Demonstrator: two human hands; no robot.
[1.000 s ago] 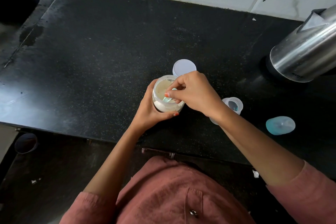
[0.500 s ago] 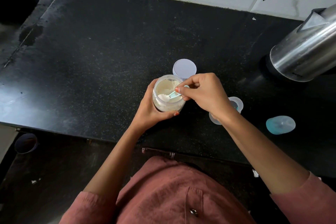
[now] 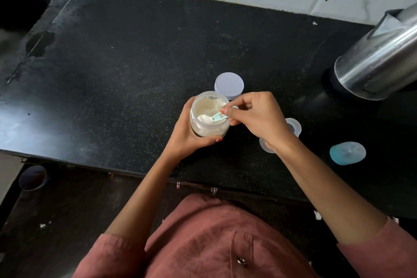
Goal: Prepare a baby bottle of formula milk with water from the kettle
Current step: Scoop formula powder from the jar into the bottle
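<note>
A jar (image 3: 208, 117) is sitting mid-counter (image 3: 126, 74), its lid (image 3: 229, 85) lying at one o'clock, bottle (image 3: 293, 126) at three, kettle (image 3: 376, 61) standing far at two.

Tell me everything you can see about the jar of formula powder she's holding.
The formula jar is a small, round, clear plastic container, open-topped and tilted toward the camera, held just above the black counter. It is mostly full of cream-white powder. The left hand wraps its side; a pale blue scoop, heaped with powder, rests in its mouth. Its lid lies behind.
</note>
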